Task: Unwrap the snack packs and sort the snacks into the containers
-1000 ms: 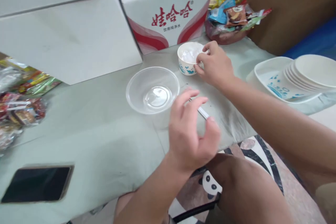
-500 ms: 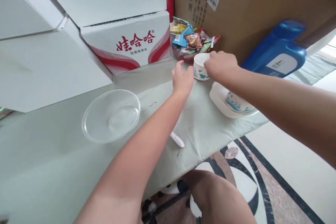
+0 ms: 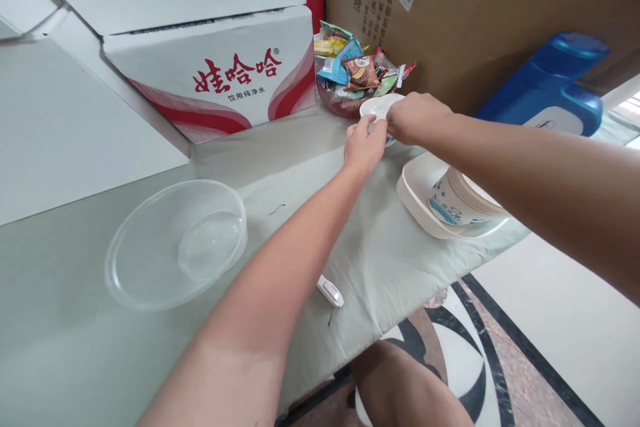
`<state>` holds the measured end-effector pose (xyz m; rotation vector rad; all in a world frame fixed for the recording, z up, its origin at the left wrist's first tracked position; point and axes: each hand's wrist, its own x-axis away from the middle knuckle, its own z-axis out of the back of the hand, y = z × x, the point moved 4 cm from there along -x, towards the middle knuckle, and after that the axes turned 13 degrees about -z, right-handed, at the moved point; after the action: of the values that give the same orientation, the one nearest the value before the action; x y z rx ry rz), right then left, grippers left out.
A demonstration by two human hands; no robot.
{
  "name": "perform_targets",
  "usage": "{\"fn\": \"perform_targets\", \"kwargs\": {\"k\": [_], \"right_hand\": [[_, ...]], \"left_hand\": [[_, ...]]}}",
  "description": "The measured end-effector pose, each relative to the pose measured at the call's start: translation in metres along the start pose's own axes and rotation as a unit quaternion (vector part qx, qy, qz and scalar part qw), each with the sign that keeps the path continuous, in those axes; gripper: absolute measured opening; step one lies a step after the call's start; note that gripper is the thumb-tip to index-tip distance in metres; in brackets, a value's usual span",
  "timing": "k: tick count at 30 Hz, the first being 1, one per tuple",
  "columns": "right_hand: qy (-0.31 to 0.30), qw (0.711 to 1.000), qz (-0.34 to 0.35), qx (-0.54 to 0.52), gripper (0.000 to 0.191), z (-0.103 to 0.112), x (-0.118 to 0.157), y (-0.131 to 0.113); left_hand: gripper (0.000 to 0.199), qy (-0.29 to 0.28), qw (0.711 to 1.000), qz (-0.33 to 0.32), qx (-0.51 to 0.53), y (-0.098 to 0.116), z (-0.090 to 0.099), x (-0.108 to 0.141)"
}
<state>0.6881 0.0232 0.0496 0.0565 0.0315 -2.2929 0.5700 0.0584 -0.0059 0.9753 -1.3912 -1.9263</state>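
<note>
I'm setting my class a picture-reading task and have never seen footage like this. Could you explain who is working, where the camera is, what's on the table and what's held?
There is no machine: a person works with two bare hands. One camera, worn on the head, takes every picture, looking forward and down.

The left hand and right hand are both at a white paper cup; they partly hide it, so how firmly each grips is unclear.

On the cloth-covered table are a clear bowl, a white object partly behind the left forearm, a white container holding stacked cups, and wrapped snacks in a reddish bowl.
</note>
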Motion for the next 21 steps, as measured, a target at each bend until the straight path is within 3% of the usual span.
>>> {"fn": "perform_targets", "kwargs": {"k": [6, 15, 21], "right_hand": [[-0.007, 0.999, -0.018, 0.031, 0.014, 0.009, -0.004, -0.012], [0.000, 0.999, -0.019, 0.040, 0.019, 0.007, -0.027, -0.017], [0.006, 0.999, -0.004, -0.040, 0.019, -0.002, -0.059, -0.021]], "left_hand": [[0.030, 0.003, 1.000, -0.007, 0.007, -0.007, 0.003, -0.021], [0.025, 0.016, 0.999, 0.025, -0.022, -0.001, 0.003, -0.049], [0.024, 0.027, 0.999, 0.011, -0.028, -0.008, 0.008, -0.070]]}}
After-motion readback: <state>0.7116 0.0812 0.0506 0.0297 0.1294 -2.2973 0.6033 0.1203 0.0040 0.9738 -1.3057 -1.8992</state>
